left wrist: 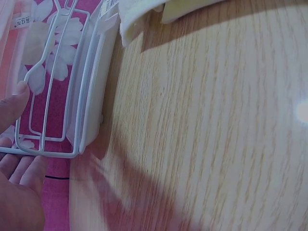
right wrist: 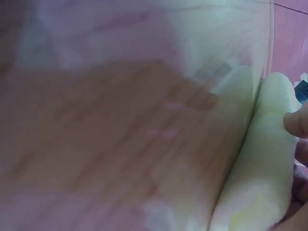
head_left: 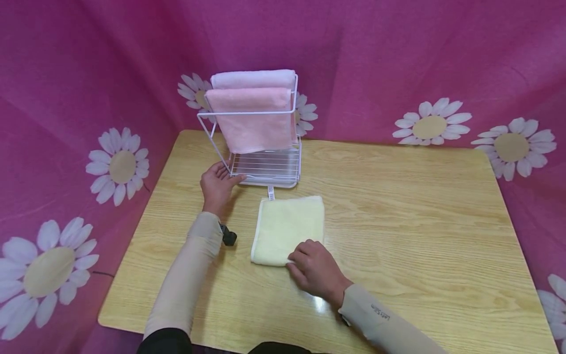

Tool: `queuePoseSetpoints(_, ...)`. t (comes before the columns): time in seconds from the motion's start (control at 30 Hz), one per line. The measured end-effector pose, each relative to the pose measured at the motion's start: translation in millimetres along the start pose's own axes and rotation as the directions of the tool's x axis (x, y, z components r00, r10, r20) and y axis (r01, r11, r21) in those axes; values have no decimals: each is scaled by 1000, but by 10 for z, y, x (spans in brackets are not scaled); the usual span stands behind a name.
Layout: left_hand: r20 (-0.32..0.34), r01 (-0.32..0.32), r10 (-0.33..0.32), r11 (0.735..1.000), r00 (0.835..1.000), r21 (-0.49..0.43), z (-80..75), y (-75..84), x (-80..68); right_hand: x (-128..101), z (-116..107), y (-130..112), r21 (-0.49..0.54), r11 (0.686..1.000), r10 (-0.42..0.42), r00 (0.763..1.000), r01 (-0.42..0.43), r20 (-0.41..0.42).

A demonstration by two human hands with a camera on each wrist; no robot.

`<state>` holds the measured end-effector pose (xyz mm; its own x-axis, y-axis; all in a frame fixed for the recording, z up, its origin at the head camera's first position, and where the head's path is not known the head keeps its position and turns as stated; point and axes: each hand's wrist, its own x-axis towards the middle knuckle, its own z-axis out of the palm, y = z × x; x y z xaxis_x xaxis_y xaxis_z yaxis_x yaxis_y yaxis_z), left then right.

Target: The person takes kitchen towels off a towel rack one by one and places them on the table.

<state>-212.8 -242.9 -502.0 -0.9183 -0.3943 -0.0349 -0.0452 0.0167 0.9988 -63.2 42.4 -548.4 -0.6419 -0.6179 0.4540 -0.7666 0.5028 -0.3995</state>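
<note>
A folded pale yellow towel [head_left: 287, 226] lies flat on the wooden table [head_left: 398, 221], just in front of a white wire rack [head_left: 265, 167]. My right hand [head_left: 311, 265] sits at the towel's near right corner with curled fingers gripping its edge. In the right wrist view a fingertip [right wrist: 296, 120] presses the yellow towel [right wrist: 260, 159]. My left hand [head_left: 216, 184] rests at the rack's front left corner. Its thumb [left wrist: 12, 103] touches the rack [left wrist: 91, 86] wire and its fingers lie straight. A corner of the yellow towel [left wrist: 139, 19] shows at the top of the left wrist view.
Over the rack's upper bars hang a pink towel [head_left: 254, 118] and a paler pink one [head_left: 254, 78]. A magenta daisy-print cloth [head_left: 442, 73] surrounds the table on the back and sides. The bare table top [left wrist: 216, 120] extends to the right.
</note>
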Motion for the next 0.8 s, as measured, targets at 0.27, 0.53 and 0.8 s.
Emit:
queuePoseSetpoints(0.27,-1,-24,24,1000,1000,7,-1,0,-8,-2,-14,-1,-24,1000,15,999,-14,46)
queuePoseSetpoints(0.53,-1,-17,17,1000,1000,-10,-6,7,-9,6,-36,-19,-24,998,55,994,-53,97)
queuePoseSetpoints(0.8,6,-22,22,999,1000,-24,-4,-16,0,73,-120,-21,62,990,121,991,-124,57)
